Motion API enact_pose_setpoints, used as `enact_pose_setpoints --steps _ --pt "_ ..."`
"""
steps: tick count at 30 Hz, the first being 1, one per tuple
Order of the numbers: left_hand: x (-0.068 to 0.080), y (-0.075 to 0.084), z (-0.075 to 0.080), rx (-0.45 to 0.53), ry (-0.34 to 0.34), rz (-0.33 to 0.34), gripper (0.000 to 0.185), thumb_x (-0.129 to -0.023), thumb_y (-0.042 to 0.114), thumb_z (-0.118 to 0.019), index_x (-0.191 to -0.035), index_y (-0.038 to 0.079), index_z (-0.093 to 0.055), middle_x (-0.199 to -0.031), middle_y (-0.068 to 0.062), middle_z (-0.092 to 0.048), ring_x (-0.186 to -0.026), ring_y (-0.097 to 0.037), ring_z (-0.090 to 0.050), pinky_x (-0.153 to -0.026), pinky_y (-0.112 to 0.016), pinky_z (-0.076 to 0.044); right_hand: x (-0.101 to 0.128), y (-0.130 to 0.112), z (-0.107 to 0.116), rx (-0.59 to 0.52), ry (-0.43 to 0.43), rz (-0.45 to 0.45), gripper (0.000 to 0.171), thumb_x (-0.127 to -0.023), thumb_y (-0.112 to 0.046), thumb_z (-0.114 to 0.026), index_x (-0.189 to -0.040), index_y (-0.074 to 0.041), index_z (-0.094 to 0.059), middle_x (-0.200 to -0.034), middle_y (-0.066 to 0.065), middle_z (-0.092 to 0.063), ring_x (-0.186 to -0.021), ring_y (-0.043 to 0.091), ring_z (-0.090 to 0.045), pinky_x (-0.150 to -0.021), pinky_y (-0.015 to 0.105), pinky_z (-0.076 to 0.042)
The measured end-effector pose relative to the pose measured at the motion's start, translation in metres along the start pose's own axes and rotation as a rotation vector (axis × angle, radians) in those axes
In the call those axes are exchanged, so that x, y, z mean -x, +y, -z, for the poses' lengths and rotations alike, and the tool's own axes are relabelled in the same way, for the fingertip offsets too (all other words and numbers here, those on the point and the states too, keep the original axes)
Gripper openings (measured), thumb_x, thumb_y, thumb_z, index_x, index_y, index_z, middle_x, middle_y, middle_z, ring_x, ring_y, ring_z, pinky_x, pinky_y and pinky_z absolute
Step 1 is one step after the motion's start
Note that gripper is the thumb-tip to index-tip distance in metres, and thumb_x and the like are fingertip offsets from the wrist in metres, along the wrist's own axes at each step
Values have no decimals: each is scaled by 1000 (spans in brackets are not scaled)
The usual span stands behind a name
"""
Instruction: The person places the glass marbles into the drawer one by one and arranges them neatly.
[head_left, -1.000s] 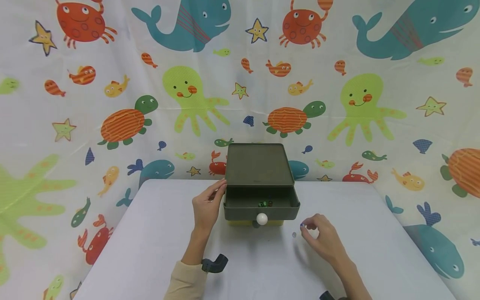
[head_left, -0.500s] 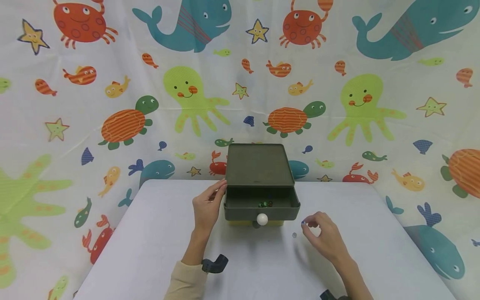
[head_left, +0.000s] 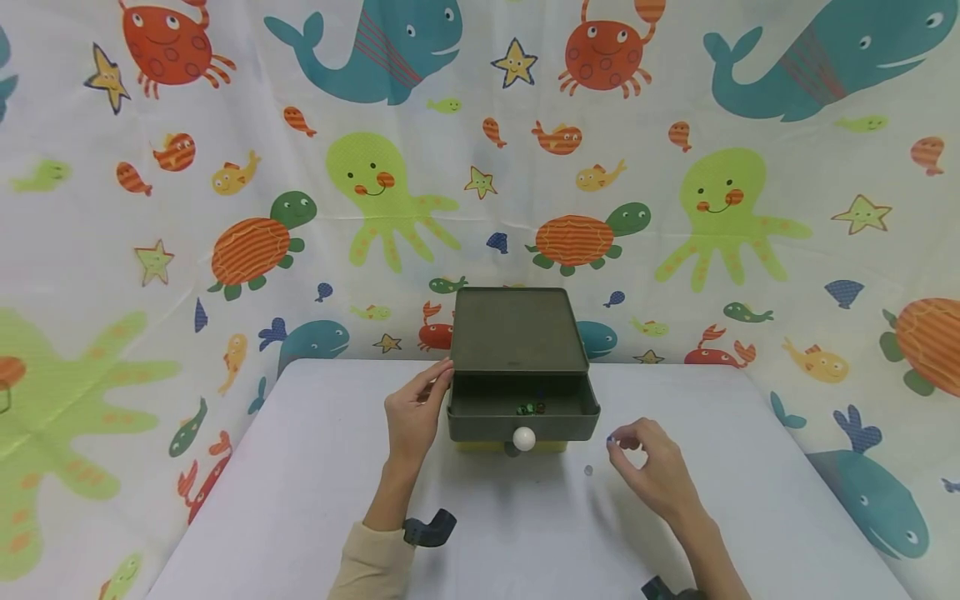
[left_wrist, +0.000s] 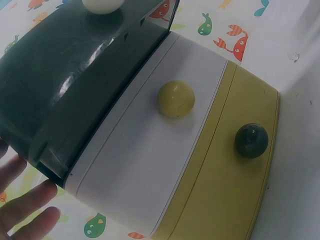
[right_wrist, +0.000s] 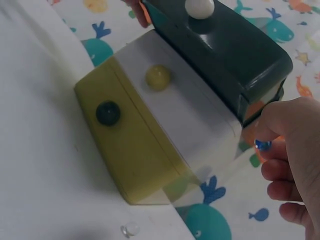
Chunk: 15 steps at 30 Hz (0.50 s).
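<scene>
A small three-drawer chest point(head_left: 521, 329) stands on the table, its dark green top drawer point(head_left: 486, 427) pulled out by its white knob point(head_left: 524, 438). Several tiny green and reddish beads point(head_left: 530, 408) lie inside that drawer. My left hand point(head_left: 415, 414) rests its fingers against the chest's left side, near the top drawer. To the right of the chest, above the table, my right hand point(head_left: 655, 467) pinches a small shiny blue bead point(right_wrist: 262, 145) between thumb and index finger. Its other fingers curl below.
Under the top drawer are a white drawer point(left_wrist: 145, 135) with a yellow knob and a yellow drawer point(left_wrist: 230, 175) with a dark green knob. A clear bead point(head_left: 588, 470) lies on the white table point(head_left: 315, 483). Behind hangs a sea-animal cloth point(head_left: 420, 167).
My right hand has risen slightly and drifted a little to the right, away from the chest, with the blue bead still pinched. The left hand and the drawer have stayed put.
</scene>
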<state>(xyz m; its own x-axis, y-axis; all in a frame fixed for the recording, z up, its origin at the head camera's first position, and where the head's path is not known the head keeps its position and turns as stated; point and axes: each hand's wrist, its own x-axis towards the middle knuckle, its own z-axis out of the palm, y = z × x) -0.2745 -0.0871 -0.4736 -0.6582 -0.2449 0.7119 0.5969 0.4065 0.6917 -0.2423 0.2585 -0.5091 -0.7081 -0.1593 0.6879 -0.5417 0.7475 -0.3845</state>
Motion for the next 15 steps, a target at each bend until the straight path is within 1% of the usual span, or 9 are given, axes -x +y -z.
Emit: enact_pose_setpoints --steps 6,15 --pt "1 -2 -1 -3 4 -2 24 -94 22 -71 -114 11 -77 -113 -5 -77 -85 -19 -77 -74 -12 -57 -3 -2 2 -8 19 10 19 -77 -4 -81 -90 -10 -68 -83 -3 -65 -77 9 -57 -74 2 -42" --pt "1 -1 0 -17 0 -2 23 -94 22 -70 -114 11 -77 -114 -5 -77 -84 -19 -76 -74 -12 -57 -9 -8 9 -18 42 11 20 -77 -4 -80 -91 -10 -68 -84 -3 -66 -78 9 -59 -77 -1 -42"
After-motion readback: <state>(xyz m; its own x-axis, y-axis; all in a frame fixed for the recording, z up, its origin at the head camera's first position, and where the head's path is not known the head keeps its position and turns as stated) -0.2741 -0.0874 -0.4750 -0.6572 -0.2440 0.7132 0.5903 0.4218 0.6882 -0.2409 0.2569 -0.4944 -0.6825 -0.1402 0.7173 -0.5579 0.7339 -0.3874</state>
